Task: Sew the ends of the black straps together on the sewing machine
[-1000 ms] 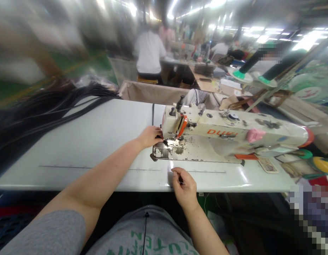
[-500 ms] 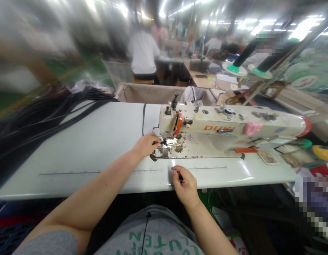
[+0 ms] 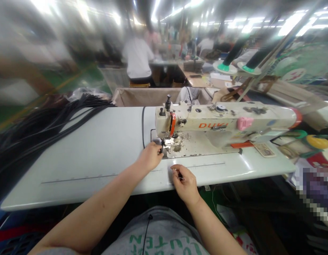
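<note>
A white sewing machine point(image 3: 222, 124) with an orange needle-side guard stands on a pale table point(image 3: 111, 138). My left hand point(image 3: 151, 156) is closed at the left of its needle area, pinching the end of a black strip point(image 3: 161, 146) beside the presser foot. Part of that strip is hidden by my fingers. A longer dark strip point(image 3: 143, 124) lies on the table just behind my left hand. Close to the table's front edge, my right hand point(image 3: 185, 182) is curled with thumb and forefinger together. Something thin and shiny shows in its palm, too small to name.
A heap of long black strips point(image 3: 60, 120) hangs over the table's left side. Behind the machine is a cloth-lined bin point(image 3: 145, 96). Two black thread cones point(image 3: 230, 58) stand at the back right. A person in white point(image 3: 137, 58) sits farther off.
My left hand has come slightly nearer to me with the strip end, which now hangs more downward. My right hand keeps its curled shape. The view has shifted a little.
</note>
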Demonstrator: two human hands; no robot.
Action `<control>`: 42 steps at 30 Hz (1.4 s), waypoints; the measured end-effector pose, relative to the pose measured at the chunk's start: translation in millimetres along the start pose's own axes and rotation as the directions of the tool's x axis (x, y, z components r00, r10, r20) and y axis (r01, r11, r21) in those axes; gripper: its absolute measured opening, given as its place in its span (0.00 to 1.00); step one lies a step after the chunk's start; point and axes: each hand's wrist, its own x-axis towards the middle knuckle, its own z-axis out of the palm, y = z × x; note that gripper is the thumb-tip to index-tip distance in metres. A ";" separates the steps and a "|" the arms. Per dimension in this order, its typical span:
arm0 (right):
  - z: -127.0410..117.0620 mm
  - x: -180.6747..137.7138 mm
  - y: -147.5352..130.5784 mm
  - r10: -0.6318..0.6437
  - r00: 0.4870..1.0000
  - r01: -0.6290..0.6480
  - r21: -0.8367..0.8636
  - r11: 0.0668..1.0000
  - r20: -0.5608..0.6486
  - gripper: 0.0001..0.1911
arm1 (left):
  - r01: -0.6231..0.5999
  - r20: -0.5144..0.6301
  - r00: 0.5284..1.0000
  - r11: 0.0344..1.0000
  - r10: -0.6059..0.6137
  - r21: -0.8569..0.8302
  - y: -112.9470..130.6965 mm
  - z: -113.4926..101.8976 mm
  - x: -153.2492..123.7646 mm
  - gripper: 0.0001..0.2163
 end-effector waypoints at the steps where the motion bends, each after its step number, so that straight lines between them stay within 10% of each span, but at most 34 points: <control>1: 0.2 0.0 0.0 0.006 1.000 -0.006 0.009 1.000 0.002 0.10 | 0.027 0.011 1.000 1.000 -0.027 0.004 5.3 2.1 -2.4 0.04; 10: -6.0 2.2 -4.1 0.108 0.992 -0.117 0.141 0.983 0.066 0.10 | 0.149 0.174 0.974 0.989 -0.144 -0.013 20.7 11.3 -12.4 0.15; 16: -28.6 -2.6 -2.9 0.194 0.962 -0.248 0.325 0.913 0.191 0.15 | -0.027 0.296 0.954 0.965 -0.053 0.259 33.5 -5.5 -33.5 0.32; 22: -61.0 -36.3 23.7 0.472 0.881 -0.424 0.490 0.762 0.029 0.25 | -0.172 0.255 0.965 0.888 0.064 0.426 42.6 -16.6 -46.1 0.19; 29: -116.3 -91.1 85.0 0.718 0.495 -0.534 0.480 0.696 -0.490 0.33 | -0.453 0.018 0.878 0.817 0.478 0.358 -1.8 11.4 -38.2 0.14; 35: -185.7 -147.3 128.9 0.663 0.136 -0.636 0.448 0.628 -0.737 0.28 | -0.518 0.030 0.832 0.757 0.553 0.398 -22.1 27.5 -29.9 0.18; 42: -265.1 -166.4 138.6 0.570 -0.037 -0.758 0.395 0.519 -0.821 0.14 | -0.599 0.119 0.782 0.686 0.612 0.413 -38.9 28.9 -22.1 0.22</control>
